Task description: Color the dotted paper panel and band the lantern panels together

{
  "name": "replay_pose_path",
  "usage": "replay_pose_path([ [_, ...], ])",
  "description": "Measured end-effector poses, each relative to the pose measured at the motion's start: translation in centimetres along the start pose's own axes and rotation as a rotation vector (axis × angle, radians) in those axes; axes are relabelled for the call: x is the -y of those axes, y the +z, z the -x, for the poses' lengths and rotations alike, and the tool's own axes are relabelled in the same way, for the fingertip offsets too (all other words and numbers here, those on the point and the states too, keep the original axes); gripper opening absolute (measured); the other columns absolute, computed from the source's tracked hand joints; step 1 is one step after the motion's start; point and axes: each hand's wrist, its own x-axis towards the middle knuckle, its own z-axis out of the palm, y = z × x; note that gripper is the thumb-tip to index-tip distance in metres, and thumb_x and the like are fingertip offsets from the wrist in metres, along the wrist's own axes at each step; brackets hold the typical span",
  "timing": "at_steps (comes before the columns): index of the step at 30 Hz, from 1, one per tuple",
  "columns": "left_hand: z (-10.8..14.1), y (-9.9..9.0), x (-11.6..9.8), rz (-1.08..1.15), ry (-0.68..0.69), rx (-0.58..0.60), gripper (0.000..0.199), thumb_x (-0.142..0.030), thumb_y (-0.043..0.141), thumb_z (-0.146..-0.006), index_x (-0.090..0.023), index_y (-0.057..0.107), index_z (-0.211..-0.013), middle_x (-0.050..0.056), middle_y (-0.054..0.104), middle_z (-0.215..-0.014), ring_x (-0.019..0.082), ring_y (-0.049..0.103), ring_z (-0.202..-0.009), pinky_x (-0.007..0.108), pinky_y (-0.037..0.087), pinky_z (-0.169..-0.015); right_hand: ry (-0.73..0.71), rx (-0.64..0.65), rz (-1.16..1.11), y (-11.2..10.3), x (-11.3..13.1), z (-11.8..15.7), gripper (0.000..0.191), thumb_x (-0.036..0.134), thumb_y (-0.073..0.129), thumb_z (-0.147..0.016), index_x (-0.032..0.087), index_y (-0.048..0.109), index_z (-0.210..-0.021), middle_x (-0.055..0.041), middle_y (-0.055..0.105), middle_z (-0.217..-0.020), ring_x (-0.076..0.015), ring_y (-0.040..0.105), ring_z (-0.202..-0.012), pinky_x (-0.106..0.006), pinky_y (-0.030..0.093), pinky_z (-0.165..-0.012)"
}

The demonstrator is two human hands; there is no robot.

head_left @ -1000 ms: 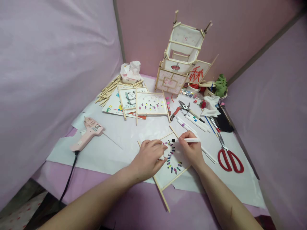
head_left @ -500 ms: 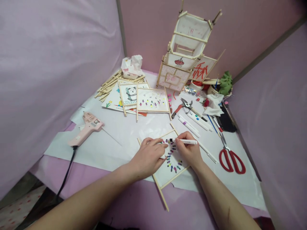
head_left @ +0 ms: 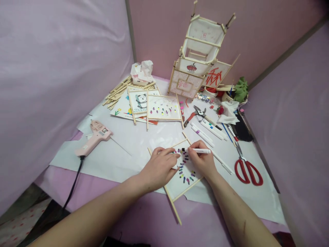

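One held marker (head_left: 205, 151) has illegible print; a red-lettered panel (head_left: 216, 74) reads 秋.

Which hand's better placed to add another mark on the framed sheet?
Right hand, most likely: it already grips the marker, dark end toward the coloured marks. The left hand lies palm-down, partly covering the framed sheet.

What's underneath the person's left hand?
A stick-framed sheet lies partly under the left hand. Coloured marks show beside the fingers; anything drawn on the part beneath the hand is covered.
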Motion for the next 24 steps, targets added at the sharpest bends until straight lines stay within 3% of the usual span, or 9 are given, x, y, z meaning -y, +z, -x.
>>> replay_pose_path([
  [24, 0.05, 0.04, 0.05, -0.009, -0.006, 0.016, 0.013, -0.018, 0.048, -0.088, -0.019, 0.061, -0.088, 0.004, 0.064, -0.122, 0.023, 0.041, -0.130, 0.046, 0.026, -0.101, 0.012, -0.019, 0.023, -0.11, 0.21, 0.03, 0.015, 0.034, 0.059, -0.083, 0.020, 0.055, -0.076, 0.0043, 0.052, -0.057, -0.0117, 0.045, -0.050, -0.024, 0.036, -0.049],
])
